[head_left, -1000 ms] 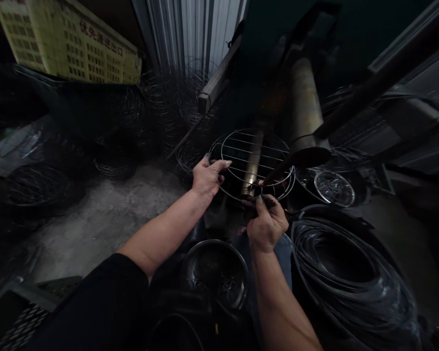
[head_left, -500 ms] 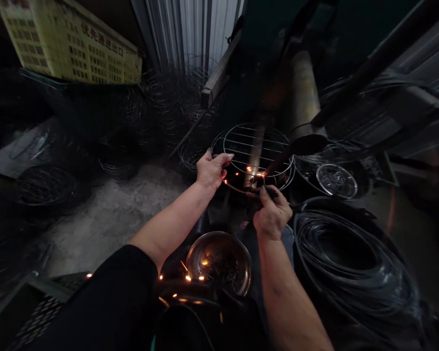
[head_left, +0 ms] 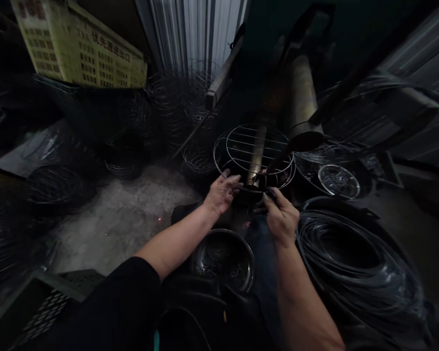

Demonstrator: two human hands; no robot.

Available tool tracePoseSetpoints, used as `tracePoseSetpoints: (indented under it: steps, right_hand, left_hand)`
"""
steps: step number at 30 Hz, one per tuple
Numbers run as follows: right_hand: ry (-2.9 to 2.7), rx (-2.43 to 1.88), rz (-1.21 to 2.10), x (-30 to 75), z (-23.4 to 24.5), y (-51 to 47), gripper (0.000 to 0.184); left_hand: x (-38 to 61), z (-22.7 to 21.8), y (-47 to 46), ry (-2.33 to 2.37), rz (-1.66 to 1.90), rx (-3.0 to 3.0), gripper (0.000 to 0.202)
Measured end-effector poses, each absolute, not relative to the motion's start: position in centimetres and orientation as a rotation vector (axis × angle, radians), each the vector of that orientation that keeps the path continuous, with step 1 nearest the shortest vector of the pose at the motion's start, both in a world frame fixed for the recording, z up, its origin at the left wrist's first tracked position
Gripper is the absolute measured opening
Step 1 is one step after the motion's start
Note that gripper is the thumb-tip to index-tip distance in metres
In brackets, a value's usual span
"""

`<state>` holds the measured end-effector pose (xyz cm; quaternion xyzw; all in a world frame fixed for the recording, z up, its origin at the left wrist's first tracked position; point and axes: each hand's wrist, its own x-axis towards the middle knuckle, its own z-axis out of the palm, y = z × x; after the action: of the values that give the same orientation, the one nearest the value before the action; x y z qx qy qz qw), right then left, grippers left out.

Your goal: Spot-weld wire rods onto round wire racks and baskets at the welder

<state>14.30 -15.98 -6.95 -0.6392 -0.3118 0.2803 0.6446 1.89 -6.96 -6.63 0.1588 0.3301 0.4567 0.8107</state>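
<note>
L hand (head_left: 221, 195), grip spread, just by rim of round wire rack (head_left: 274, 146); R hand (head_left: 280, 217), grip pinching dark tool (head_left: 270, 194); steel bowl (head_left: 223, 261) below grips, wire coil (head_left: 354, 263) right of R.

- Wire rack (head_left: 239, 146): thin bare steel wire, smooth, with a dull sheen
- Mixing-bowl-shaped steel basin (head_left: 223, 231): glossy, polished metal
- Wire offcuts (head_left: 223, 267) inside the basin: bright metal, rough tangle
- Coil of dark wire (head_left: 391, 287): smooth, glossy strands
- Upright cylinder (head_left: 303, 97): brassy metal, dull and worn
- Batten (head_left: 219, 78): pale wood, matt
- Corrugated sheet (head_left: 193, 34): ribbed pale metal, faint shine
- Floor (head_left: 120, 229): rough grey concrete, matt
- Sleeve (head_left: 120, 302): black cloth, matt
- Trousers (head_left: 259, 263): blue denim-like cloth, matt
</note>
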Motion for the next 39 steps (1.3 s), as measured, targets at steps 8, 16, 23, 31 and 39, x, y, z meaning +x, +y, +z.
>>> tracePoseSetpoints:
  steps: [8,16,23,31,39]
  right_hand:
    - [-0.616,-1.342,0.784,15.1,-6.9,-13.7,0.042]
    - [-0.602,-1.391,0.767,14.6,-6.2,-14.5,0.043]
    - [-0.755,-1.54,0.522,16.0,-5.7,-16.2,0.032]
    - [-0.728,-1.519,0.686,16.8,-3.4,-16.4,0.035]
    - [-0.802,-1.541,0.67,15.5,-4.1,-15.9,0.037]
  left_hand:
    - [5.2,-7.8,-9.8,0.488,0.993,0.382,0.057]
    - [5.9,-7.9,-10.2,0.58,1.123,0.514,0.05]
    - [5.9,-7.3,-10.5,0.586,1.106,0.347,0.075]
    - [7.3,-7.3,-10.7,0.529,1.119,0.36,0.069]
    - [6.7,-7.7,-10.2,0.462,1.068,0.372,0.068]
